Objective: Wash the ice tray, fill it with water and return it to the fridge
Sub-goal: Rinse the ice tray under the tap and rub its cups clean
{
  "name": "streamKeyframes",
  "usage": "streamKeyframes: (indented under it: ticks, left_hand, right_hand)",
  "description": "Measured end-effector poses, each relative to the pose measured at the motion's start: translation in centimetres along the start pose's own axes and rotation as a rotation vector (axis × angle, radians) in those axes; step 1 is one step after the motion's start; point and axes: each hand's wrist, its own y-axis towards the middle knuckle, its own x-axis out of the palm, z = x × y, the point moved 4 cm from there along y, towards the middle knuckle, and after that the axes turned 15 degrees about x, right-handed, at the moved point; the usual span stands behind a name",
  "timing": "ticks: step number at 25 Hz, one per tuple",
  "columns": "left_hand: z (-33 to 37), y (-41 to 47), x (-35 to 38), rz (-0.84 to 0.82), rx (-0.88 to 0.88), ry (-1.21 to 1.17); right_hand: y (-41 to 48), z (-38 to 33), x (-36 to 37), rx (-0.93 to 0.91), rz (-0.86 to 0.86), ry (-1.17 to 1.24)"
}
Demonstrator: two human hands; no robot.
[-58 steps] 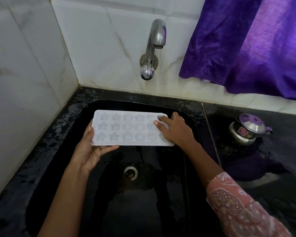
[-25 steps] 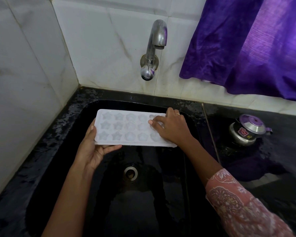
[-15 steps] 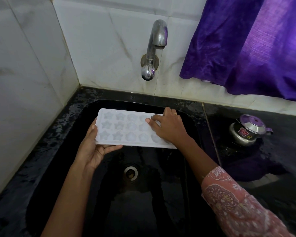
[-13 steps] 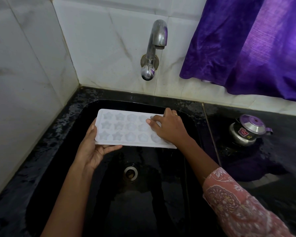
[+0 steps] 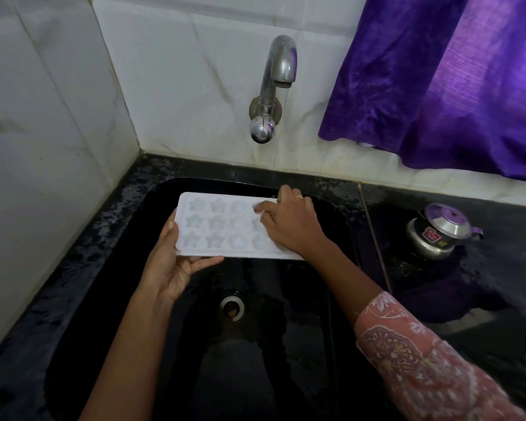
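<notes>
A white ice tray (image 5: 219,226) with star and flower cups is held level over the black sink (image 5: 313,360). My left hand (image 5: 172,265) grips its left end from below, thumb along the near edge. On the tray's right half my right hand (image 5: 289,226) lies palm down, its fingertips touching the cups in the middle. The right end of the tray is hidden under that hand. A chrome tap (image 5: 274,86) juts from the wall above, with no water running.
The drain (image 5: 232,308) sits in the wet sink floor below the tray. A small steel pot with a lid (image 5: 438,232) stands on the wet black counter to the right. A purple curtain (image 5: 444,86) hangs at upper right. White tiled walls close the left and back.
My right hand has slid leftward across the tray's cups, fingertips now nearer the middle. The tray and my left hand have stayed almost still.
</notes>
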Motion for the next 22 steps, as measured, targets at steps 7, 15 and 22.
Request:
streamKeyframes:
  ticks: [7, 15, 22]
  left_hand:
    - [-0.3, -0.1, -0.1, 0.021, 0.007, -0.011]
    - [-0.1, -0.2, -0.2, -0.009, 0.036, -0.001]
    - [-0.1, -0.2, -0.5, -0.007, 0.042, -0.004]
  right_hand:
    - [0.3, 0.2, 0.4, 0.028, -0.053, 0.024]
    - [0.6, -0.1, 0.6, 0.062, -0.016, 0.057]
    - [0.3, 0.2, 1.2, 0.053, -0.088, 0.096]
